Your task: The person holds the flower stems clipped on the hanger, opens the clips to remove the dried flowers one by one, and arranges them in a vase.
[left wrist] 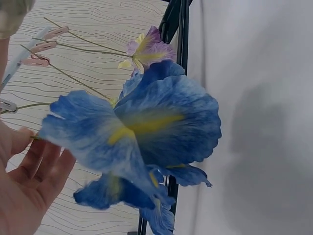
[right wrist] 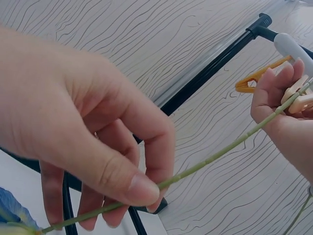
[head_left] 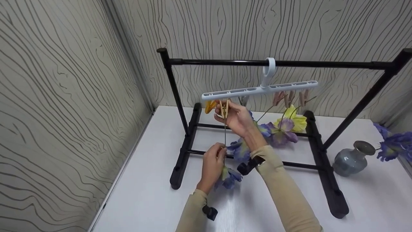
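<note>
My left hand [head_left: 212,164] pinches the green stem [right wrist: 210,159] of a blue iris [left wrist: 156,117] between thumb and fingers. The bloom hangs below that hand, large in the left wrist view. Higher up, my right hand [head_left: 239,120] grips a beige clothespin [head_left: 224,109] just under the left part of a white hanger [head_left: 231,93]. The upper end of the stem meets this clothespin. Beside my right fingertips hangs an orange clothespin [right wrist: 261,76]. In the right wrist view my left hand is close and my right hand lies farther off.
The hanger hooks over the bar of a black rack [head_left: 225,62] on a white table [head_left: 138,193]. Pink clothespins [head_left: 278,98] hold more irises, among them a yellow one [head_left: 299,122] and a purple one [head_left: 283,133]. Right of the rack stands a grey-blue vase [head_left: 349,162] with purple-blue irises [head_left: 396,146].
</note>
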`<state>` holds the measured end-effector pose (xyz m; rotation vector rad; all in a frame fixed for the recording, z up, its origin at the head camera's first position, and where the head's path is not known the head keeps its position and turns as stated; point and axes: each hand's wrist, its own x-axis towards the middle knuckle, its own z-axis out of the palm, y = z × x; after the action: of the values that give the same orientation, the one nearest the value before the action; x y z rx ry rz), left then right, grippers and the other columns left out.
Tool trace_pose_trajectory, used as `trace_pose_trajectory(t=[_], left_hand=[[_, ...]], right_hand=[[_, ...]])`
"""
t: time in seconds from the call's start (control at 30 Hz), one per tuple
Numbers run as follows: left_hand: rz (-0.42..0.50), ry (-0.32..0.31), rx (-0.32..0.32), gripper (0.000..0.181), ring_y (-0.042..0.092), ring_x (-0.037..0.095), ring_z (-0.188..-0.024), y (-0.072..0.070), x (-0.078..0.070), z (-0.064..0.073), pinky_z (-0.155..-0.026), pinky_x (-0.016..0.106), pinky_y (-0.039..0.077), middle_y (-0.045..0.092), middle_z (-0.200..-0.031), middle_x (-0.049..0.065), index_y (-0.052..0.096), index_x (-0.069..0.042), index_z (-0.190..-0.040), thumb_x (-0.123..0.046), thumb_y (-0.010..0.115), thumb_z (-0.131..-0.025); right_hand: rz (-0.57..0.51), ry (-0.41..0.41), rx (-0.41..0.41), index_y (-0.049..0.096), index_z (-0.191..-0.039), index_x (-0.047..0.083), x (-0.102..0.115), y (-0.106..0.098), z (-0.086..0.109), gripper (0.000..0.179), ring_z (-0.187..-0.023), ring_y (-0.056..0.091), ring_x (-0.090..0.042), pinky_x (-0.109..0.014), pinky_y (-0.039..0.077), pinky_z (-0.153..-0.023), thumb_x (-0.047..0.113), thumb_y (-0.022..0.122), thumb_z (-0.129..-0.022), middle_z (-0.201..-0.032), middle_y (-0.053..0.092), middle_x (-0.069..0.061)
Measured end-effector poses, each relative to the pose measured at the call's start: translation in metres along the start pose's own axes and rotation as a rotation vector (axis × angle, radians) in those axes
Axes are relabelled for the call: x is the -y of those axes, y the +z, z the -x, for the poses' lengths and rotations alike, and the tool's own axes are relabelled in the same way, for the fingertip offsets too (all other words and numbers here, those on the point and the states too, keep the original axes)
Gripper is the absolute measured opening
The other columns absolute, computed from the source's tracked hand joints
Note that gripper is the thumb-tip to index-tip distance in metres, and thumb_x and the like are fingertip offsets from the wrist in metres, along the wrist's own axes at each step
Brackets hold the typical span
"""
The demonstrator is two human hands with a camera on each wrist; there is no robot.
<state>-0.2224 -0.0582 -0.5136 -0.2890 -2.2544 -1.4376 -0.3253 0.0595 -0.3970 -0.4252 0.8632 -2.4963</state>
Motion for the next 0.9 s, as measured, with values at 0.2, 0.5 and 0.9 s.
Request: trace_pose_trajectory(t=[0.2, 0.5, 0.9], left_hand=[[-0.024, 0.011, -0.014, 0.009, 0.062, 0.007, -0.074, 0.002, 0.0, 0.003, -0.066, 0.026, 0.053, 0.068, -0.085, 0.002, 0.071, -0.009, -0.1, -0.008, 0.063, -0.104], [-0.068, 0.072, -0.057, 0.007, 0.066, 0.011, -0.078, 0.002, -0.001, 0.005, -0.069, 0.029, 0.056, 0.069, -0.088, 0.002, 0.071, -0.007, -0.1, -0.008, 0.065, -0.103], [-0.222, 0.1, -0.092, 0.011, 0.06, 0.012, -0.073, -0.007, 0.001, 0.004, -0.062, 0.028, 0.052, 0.064, -0.092, 0.002, 0.072, -0.009, -0.109, -0.004, 0.065, -0.101]], right_hand=[[-0.039, -0.019, -0.086, 0.059, -0.115, -0.003, 0.002, -0.001, 0.0, 0.034, -0.09, 0.064, -0.025, -0.042, 0.054, -0.086, 0.015, 0.03, -0.114, -0.096, 0.066, -0.014], [0.09, -0.048, -0.139, 0.067, -0.113, -0.001, 0.001, -0.004, -0.001, 0.042, -0.091, 0.065, -0.023, -0.038, 0.054, -0.082, 0.021, 0.031, -0.115, -0.098, 0.068, -0.012], [0.578, 0.06, -0.116, 0.057, -0.134, -0.006, 0.015, -0.011, 0.009, 0.04, -0.114, 0.065, -0.028, -0.042, 0.052, -0.101, 0.023, 0.04, -0.114, -0.122, 0.069, -0.013]])
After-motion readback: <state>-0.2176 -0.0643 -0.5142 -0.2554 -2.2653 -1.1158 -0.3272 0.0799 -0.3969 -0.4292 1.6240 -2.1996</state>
